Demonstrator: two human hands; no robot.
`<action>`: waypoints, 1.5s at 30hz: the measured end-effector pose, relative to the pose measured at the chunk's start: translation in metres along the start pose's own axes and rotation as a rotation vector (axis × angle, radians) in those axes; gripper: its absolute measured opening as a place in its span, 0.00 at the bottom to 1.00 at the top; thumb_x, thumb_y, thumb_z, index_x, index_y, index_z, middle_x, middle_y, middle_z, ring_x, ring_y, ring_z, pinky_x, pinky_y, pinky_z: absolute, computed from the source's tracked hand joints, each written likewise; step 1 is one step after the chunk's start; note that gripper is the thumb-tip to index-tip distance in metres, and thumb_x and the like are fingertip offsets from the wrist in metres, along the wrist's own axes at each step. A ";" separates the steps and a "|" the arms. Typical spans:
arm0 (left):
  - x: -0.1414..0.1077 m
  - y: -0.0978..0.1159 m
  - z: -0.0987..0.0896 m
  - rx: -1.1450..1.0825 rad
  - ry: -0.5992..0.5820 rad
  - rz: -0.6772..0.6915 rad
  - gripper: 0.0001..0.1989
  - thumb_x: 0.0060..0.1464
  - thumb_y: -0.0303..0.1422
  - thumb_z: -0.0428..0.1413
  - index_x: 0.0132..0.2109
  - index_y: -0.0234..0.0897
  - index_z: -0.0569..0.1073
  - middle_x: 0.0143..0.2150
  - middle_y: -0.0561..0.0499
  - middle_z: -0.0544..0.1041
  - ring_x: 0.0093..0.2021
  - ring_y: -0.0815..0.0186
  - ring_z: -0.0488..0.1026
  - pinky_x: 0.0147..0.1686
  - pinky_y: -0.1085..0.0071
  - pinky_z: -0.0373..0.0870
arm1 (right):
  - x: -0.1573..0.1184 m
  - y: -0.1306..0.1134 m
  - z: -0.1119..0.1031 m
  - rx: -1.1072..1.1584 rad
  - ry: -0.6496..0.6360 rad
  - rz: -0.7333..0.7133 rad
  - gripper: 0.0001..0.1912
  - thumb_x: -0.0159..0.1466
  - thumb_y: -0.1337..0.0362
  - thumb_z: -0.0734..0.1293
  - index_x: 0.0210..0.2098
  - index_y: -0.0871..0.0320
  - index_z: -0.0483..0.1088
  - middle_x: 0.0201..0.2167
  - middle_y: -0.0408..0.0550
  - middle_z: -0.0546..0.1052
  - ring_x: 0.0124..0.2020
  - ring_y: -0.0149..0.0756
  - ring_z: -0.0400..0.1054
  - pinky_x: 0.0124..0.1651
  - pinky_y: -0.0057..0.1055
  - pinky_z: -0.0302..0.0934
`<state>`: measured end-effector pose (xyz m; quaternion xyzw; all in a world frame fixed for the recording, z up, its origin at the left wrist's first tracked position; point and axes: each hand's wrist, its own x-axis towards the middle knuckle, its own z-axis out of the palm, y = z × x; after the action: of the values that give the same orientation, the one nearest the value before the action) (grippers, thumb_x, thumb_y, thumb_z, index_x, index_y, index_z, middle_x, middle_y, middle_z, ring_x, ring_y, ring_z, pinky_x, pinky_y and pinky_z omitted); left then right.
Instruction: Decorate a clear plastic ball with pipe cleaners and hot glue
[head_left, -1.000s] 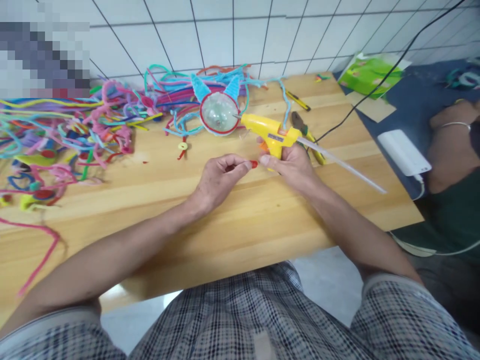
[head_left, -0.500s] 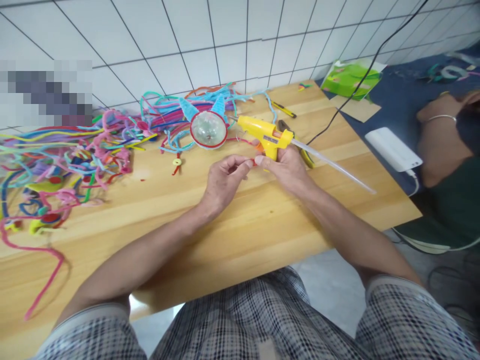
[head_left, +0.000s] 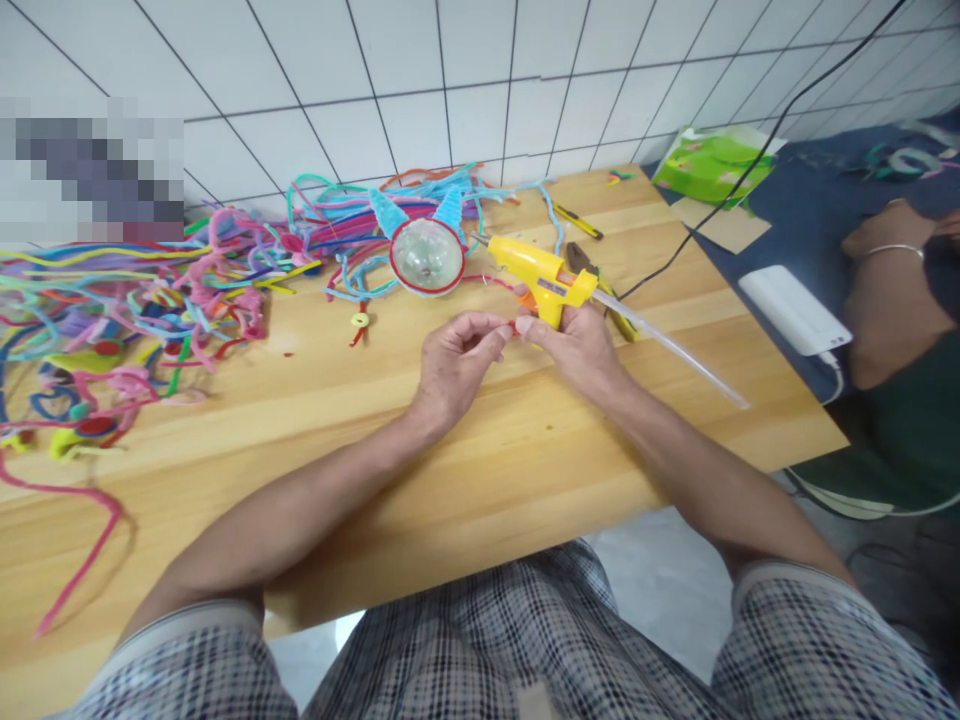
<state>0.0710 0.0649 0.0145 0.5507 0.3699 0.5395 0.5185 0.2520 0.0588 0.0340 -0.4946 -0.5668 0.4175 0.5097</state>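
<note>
A yellow hot glue gun (head_left: 534, 268) has its nozzle pointing left, and a clear glue stick (head_left: 675, 352) juts from its back end. My right hand (head_left: 581, 352) is closed around its handle, with the thumb reaching toward my left fingertips. My left hand (head_left: 459, 368) is closed in a pinch on a small red piece of pipe cleaner (head_left: 513, 327), mostly covered by the fingers of both hands. Just beyond sits a clear round dome (head_left: 426, 262) with a red fuzzy rim and two blue pipe-cleaner ears (head_left: 450, 208). The nozzle is close to its right side.
Tangled colourful pipe cleaners (head_left: 217, 260) cover the left of the wooden table (head_left: 420, 500). A yellow button-like piece (head_left: 360, 320) lies near the dome. Pliers (head_left: 581, 262) and a yellow cutter (head_left: 577, 221) lie behind the gun. At right are a white power bank (head_left: 795, 310) and another person's arm (head_left: 900, 290).
The view has shifted slightly, so the table things appear a little farther right. Both hands keep nearly the same pose, still together at the small red piece.
</note>
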 end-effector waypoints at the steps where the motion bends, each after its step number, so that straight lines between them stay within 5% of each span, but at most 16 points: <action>1: 0.000 0.000 0.000 -0.002 0.002 -0.004 0.15 0.57 0.45 0.76 0.39 0.40 0.85 0.34 0.53 0.85 0.27 0.72 0.75 0.29 0.74 0.74 | 0.000 -0.001 0.001 0.009 0.000 0.001 0.23 0.62 0.47 0.79 0.49 0.53 0.80 0.41 0.45 0.83 0.41 0.39 0.76 0.52 0.41 0.76; 16: -0.001 -0.003 -0.005 0.150 -0.019 -0.007 0.04 0.63 0.30 0.65 0.37 0.38 0.80 0.33 0.54 0.81 0.28 0.72 0.70 0.30 0.73 0.68 | -0.005 0.005 0.003 -0.077 -0.018 0.017 0.20 0.63 0.47 0.79 0.48 0.52 0.79 0.41 0.47 0.83 0.44 0.44 0.79 0.53 0.44 0.77; 23: -0.003 -0.004 -0.004 0.217 -0.032 0.034 0.04 0.63 0.30 0.65 0.38 0.39 0.82 0.33 0.54 0.82 0.26 0.72 0.67 0.27 0.72 0.61 | -0.004 0.006 0.004 -0.054 0.003 0.071 0.15 0.62 0.55 0.78 0.46 0.52 0.80 0.38 0.45 0.82 0.40 0.41 0.77 0.48 0.41 0.76; 33: -0.009 -0.005 -0.005 0.271 -0.028 0.218 0.02 0.65 0.32 0.66 0.42 0.41 0.84 0.39 0.52 0.85 0.30 0.71 0.71 0.33 0.71 0.69 | -0.005 -0.001 0.009 0.052 0.003 0.068 0.14 0.61 0.54 0.78 0.43 0.53 0.78 0.37 0.43 0.81 0.38 0.37 0.77 0.50 0.40 0.75; 45: -0.007 -0.019 -0.003 0.136 0.019 0.065 0.07 0.62 0.39 0.68 0.41 0.40 0.85 0.34 0.53 0.83 0.29 0.70 0.69 0.32 0.72 0.67 | -0.004 0.007 0.011 0.013 0.022 0.066 0.16 0.60 0.55 0.77 0.46 0.53 0.79 0.35 0.41 0.80 0.38 0.37 0.76 0.49 0.39 0.76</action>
<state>0.0702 0.0618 -0.0061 0.5911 0.3925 0.5351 0.4585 0.2424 0.0561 0.0255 -0.5143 -0.5418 0.4322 0.5050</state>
